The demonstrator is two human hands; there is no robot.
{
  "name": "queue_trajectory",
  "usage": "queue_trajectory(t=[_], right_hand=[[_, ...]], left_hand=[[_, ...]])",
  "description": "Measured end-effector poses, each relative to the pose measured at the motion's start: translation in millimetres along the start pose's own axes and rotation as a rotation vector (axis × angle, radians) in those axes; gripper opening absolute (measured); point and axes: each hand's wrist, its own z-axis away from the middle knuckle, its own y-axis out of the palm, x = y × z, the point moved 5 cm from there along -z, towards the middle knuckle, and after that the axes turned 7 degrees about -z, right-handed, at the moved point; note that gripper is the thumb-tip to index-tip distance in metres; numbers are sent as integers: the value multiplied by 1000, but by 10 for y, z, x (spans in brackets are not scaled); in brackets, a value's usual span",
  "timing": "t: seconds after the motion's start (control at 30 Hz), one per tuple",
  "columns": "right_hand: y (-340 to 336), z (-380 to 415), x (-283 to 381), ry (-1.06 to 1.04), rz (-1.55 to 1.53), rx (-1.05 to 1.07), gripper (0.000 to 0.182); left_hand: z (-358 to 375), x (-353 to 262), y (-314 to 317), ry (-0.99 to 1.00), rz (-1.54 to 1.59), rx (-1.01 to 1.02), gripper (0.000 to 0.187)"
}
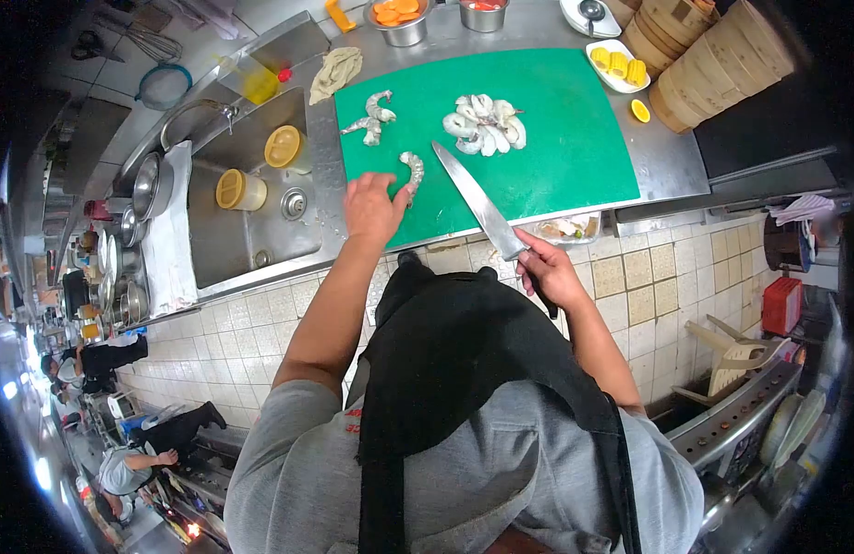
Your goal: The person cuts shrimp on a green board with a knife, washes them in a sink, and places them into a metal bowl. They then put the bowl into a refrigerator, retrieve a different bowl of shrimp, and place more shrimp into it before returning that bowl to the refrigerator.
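On the green cutting board (556, 120), my left hand (375, 205) lies at the left front edge, its fingertips by the tail end of a single shrimp (411, 173). Whether the fingers pinch the shrimp is too small to tell. My right hand (549, 270) is closed on the black handle of a large knife (478, 203), just off the front edge. The blade reaches over the board, tip pointing up and left. A pile of shrimp pieces (485, 124) sits at the middle back, and a few whole shrimp (371, 118) lie at the back left.
A sink (293, 242) with two yellow-lidded containers is at left. Behind the board stand a cloth (335, 74) and a bowl of orange slices (401, 28). Bamboo steamers (713, 83) and a plate of corn (619, 66) are at right. Other people are far left.
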Motion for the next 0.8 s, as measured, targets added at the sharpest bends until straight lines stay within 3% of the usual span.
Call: queue_trajectory(t=[0.07, 0.1, 0.17, 0.2, 0.27, 0.8], right_hand=[[25, -66, -54, 10, -16, 19, 47], [37, -87, -67, 10, -14, 23, 47], [72, -120, -78, 28, -26, 33, 47], [75, -144, -92, 28, -24, 36, 47], [88, -183, -128, 33, -54, 56, 46], [198, -266, -167, 60, -45, 85, 46]], left_hand=[[122, -135, -104, 246, -38, -347, 65], [131, -151, -74, 241, -39, -348, 65], [143, -273, 44, 363, -101, -195, 83], [142, -289, 54, 360, -102, -196, 83], [132, -306, 159, 349, -187, 13, 91], [71, -217, 204, 390, -201, 15, 99]])
